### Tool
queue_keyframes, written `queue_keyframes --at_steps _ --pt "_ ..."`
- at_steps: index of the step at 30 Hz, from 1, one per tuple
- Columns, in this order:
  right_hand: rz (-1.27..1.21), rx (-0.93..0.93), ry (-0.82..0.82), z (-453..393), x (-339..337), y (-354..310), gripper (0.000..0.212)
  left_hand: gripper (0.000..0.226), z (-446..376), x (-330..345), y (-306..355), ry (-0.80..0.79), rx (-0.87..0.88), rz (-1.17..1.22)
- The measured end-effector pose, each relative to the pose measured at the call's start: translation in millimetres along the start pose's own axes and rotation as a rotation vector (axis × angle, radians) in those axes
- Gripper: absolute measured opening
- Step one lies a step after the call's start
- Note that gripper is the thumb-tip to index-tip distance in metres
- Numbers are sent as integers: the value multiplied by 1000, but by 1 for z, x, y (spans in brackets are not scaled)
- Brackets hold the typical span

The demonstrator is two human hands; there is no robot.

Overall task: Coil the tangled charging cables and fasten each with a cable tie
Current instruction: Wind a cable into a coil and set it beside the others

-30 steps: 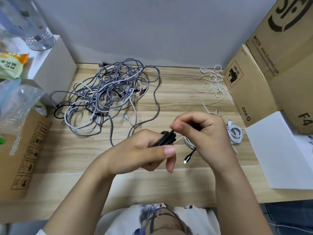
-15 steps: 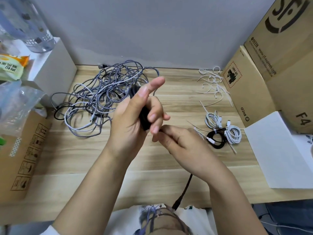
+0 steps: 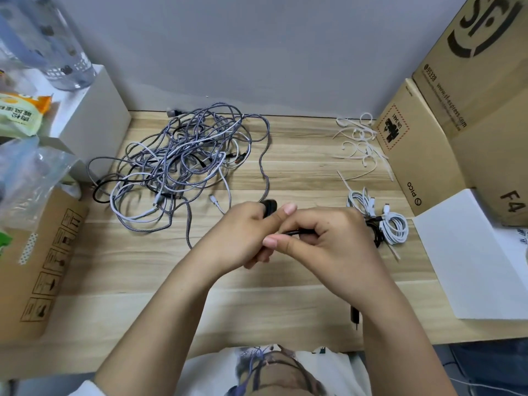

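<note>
At the centre of the frame both hands meet over the wooden desk. The left hand grips a coiled black cable, whose loop shows just above its knuckles. The right hand, touching the left, pinches a strand of that cable between thumb and curled fingers. The tangled cable pile lies at upper left, well apart. Coiled white cables sit just right of the right hand, with loose cable ties above them.

wooden table | tangled cables | cable ties | coiled cables
</note>
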State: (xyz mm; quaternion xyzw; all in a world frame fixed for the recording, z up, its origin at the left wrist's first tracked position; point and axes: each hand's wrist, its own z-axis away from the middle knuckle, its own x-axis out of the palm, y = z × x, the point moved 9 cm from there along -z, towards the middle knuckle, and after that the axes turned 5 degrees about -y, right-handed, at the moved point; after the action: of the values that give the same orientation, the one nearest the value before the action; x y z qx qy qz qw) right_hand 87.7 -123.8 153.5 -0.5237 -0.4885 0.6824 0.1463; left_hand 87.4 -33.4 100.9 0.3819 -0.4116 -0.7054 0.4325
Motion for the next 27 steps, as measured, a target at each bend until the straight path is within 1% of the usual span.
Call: queue_keyframes --at_steps 2,5,8,10,13,16,18,20,23,25,27 --pt "-51 2 68 0 -10 2 26 59 3 12 -1 -120 -27 93" --pt "-175 3 105 1 -19 4 24 69 6 26 -2 -293 -18 191" --pt "-287 12 140 0 -25 12 18 62 14 37 -1 -535 28 347" --pt "-333 25 157 -3 -27 21 19 53 23 41 5 -688 103 527" --pt "-415 40 155 -6 -23 29 16 40 27 34 17 -769 214 807" --pt "-423 48 142 -8 -14 34 15 35 27 29 29 -843 270 1047" --pt "-376 41 126 -9 -10 35 17 33 25 23 34 -840 267 1236" --pt "-330 34 106 -8 -8 34 13 31 21 14 33 -755 243 1368" --pt "-304 28 24 -7 1 32 13 28 13 0 26 -597 185 1490" --pt "-241 26 -56 -5 9 28 9 26 9 -5 20 -527 127 1555" --pt "-189 4 -103 -4 13 21 7 27 4 -8 12 -476 91 1589"
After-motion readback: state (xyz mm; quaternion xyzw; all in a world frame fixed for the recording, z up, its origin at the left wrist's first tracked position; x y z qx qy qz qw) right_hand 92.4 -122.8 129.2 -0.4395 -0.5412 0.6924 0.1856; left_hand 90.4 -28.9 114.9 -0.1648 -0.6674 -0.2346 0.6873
